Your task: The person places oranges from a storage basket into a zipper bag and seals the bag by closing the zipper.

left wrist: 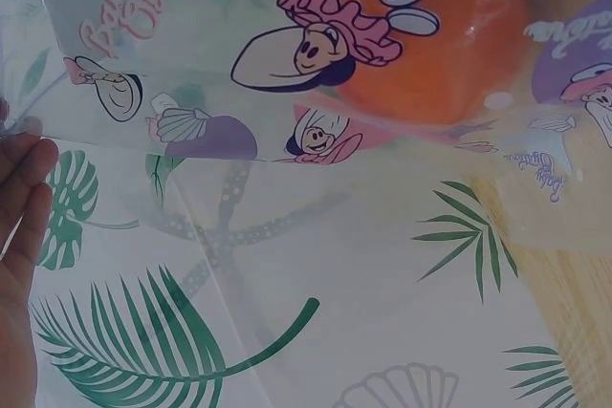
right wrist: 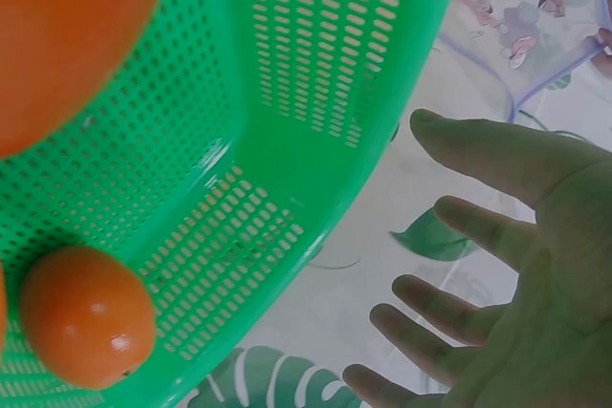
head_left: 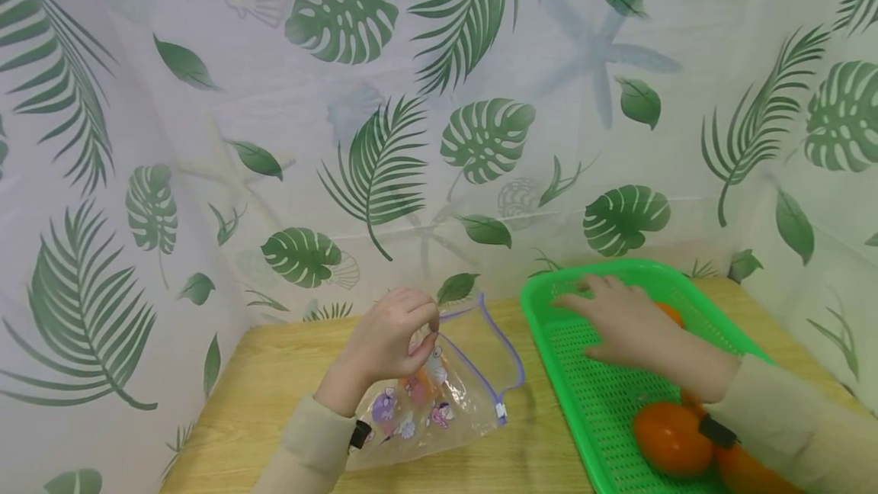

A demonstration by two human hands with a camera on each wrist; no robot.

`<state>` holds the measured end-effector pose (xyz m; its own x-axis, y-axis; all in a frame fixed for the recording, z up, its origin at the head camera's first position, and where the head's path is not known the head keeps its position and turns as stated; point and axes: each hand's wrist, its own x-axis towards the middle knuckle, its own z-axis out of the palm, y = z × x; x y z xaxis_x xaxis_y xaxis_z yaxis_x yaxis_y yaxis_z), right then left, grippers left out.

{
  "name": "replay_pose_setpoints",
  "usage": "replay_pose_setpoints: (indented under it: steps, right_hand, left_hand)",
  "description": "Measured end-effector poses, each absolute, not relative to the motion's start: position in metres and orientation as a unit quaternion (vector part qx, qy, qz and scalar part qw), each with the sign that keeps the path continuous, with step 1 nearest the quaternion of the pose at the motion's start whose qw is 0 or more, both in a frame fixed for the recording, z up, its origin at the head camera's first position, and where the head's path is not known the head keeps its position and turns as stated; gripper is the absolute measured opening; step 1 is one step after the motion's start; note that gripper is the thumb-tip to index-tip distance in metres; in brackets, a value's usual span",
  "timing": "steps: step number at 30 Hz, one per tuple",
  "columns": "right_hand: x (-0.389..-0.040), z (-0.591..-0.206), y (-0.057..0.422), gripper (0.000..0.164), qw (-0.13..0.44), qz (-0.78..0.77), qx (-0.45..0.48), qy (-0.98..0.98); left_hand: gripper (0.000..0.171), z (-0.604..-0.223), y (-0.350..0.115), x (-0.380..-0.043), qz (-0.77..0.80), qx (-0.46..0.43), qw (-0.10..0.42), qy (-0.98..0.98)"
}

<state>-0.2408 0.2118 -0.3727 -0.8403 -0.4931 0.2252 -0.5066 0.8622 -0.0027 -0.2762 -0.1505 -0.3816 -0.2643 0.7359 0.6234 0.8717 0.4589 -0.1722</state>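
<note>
A clear zip bag (head_left: 473, 383) with cartoon prints and a purple-edged mouth stands on the table, its mouth turned right. My left hand (head_left: 401, 334) pinches its upper edge between thumb and fingers; in the left wrist view, the fingertips (left wrist: 33, 155) meet the plastic. Through the film shows a round orange shape (left wrist: 449, 54), apparently a fruit. Over the green basket (head_left: 559, 380) hovers my right hand (head_left: 627, 322), fingers spread and holding nothing. Below its wrist lies a smooth orange fruit (head_left: 672, 439), and another orange fruit (right wrist: 88, 317) sits in a corner of the basket.
The wooden table (head_left: 274, 372) carries the bag on the left and the basket on the right. A white leaf-print sheet (head_left: 425, 174) rises behind the table and along both sides. A white slider (head_left: 501, 410) sits at the lower end of the bag's mouth.
</note>
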Motion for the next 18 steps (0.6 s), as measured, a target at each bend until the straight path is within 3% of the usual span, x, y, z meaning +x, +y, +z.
replay_pose_setpoints:
  steps: [18]
  right_hand:
    - [-0.255, -0.381, 0.241, 0.078, 0.093, 0.038, 0.216, -0.971]
  left_hand:
    - [0.017, -0.382, -0.152, -0.277, -0.104, -0.512, 0.331, -0.786]
